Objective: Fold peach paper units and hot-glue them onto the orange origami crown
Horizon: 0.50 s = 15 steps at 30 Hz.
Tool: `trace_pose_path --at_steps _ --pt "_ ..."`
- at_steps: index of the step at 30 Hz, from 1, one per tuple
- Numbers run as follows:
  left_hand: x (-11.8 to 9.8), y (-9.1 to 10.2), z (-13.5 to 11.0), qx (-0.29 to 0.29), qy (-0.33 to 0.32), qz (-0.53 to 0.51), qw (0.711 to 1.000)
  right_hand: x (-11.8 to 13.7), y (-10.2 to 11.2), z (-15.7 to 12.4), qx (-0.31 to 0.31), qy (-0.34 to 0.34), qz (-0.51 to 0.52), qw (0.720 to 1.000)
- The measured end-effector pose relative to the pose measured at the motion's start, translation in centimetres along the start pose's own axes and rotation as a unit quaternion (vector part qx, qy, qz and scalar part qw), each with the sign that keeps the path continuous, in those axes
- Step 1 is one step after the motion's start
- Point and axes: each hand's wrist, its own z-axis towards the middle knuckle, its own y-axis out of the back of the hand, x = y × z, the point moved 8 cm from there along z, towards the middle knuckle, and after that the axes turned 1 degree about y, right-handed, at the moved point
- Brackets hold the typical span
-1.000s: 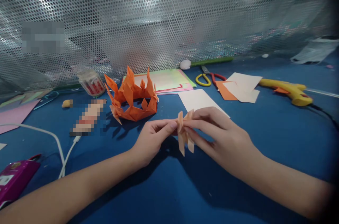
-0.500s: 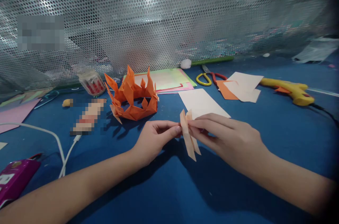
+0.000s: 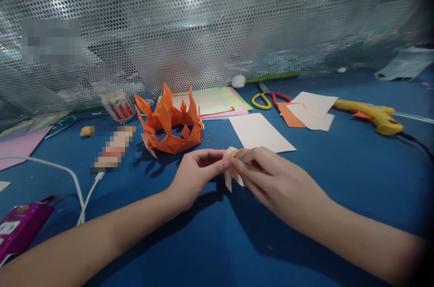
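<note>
Both my hands pinch a small folded piece of pale peach paper just above the blue table. My left hand grips its left side with thumb and fingers closed. My right hand grips its right side, fingers pressed together over the fold. Two paper points stick out below my fingers. Just behind my left hand stands an orange folded paper crown. A flat pale sheet lies just beyond my right hand.
Scissors with yellow and red handles, loose paper pieces and a yellow glue gun lie at the right. Coloured sheets, a small jar, a white cable and a magenta pack lie left. A perforated metal screen closes the back.
The folded paper has been turned and drawn in between my fingers, so less of it hangs below. Both hands have shifted slightly left and lower.
</note>
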Motion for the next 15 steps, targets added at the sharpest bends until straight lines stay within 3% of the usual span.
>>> trace_pose_path --at_steps 3,6,9,12,15 --pt "0.0 0.1 0.0 -0.007 0.001 -0.013 1.000 -0.1 0.2 0.2 0.001 0.003 0.053 0.999" --pt "0.1 0.1 -0.2 -0.009 0.005 -0.020 1.000 -0.8 0.9 0.2 -0.048 -0.014 0.118 0.992" --pt "0.1 0.1 -0.3 -0.012 0.013 -0.026 1.000 -2.2 1.3 -0.2 -0.107 -0.079 0.197 0.971" --pt "0.1 0.2 -0.4 -0.018 0.016 -0.024 0.999 -3.7 0.6 -0.5 -0.123 -0.167 0.335 0.919" --pt "0.0 0.0 -0.4 -0.013 0.013 -0.013 1.000 -4.3 -1.6 -0.7 -0.055 -0.252 0.466 0.847"
